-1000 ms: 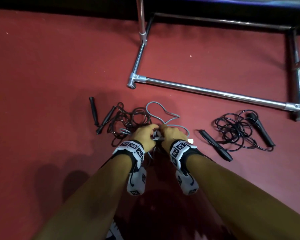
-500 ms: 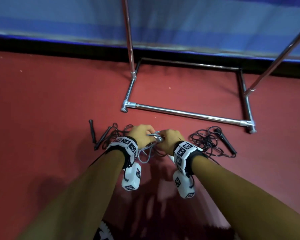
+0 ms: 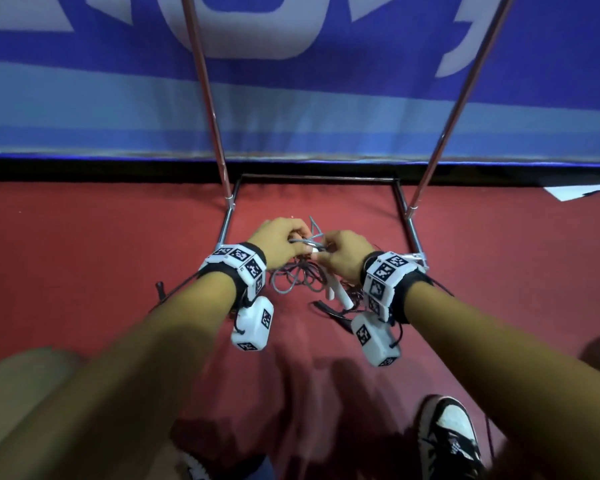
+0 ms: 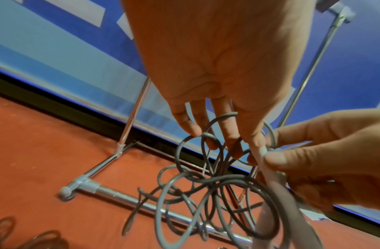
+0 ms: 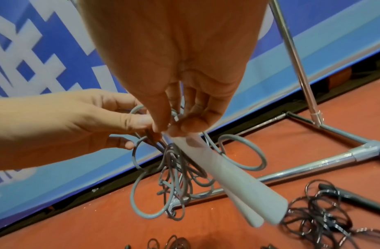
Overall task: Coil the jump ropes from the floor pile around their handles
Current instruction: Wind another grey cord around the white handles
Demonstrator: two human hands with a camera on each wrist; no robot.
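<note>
Item: grey jump rope (image 5: 176,170), lifted clear of the red floor (image 3: 84,271), held in front of the chrome rack base (image 3: 229,216).

Right hand (image 3: 343,258): thumb and fingers pinched on the top ends of the two pale handles (image 5: 234,175), which lie side by side and slant downward. Judged reason: pairing the handles gives one firm core to coil the cord around.

Left hand (image 3: 281,242): fingers curled among the upper loops of the grey cord, just beside the handle tops, touching the right hand's fingertips. Judged reason: it sorts slack and feeds the first turn.

Cord: hangs below both hands in loose, crossed loops; tangled, no wrap yet visible on the handles.

Other stock: black jump rope (image 5: 325,210), uncoiled on the floor near the rack base, on the right-hand side; more dark cord (image 4: 25,235) on the floor on its left-hand side.

Clearance: rack uprights and the blue banner (image 3: 291,98) stand beyond the hands; the hanging loops swing near the rack's front bar and could snag. Open floor lies on the person's side of the rack base, beside a black-and-white shoe (image 3: 447,441).
</note>
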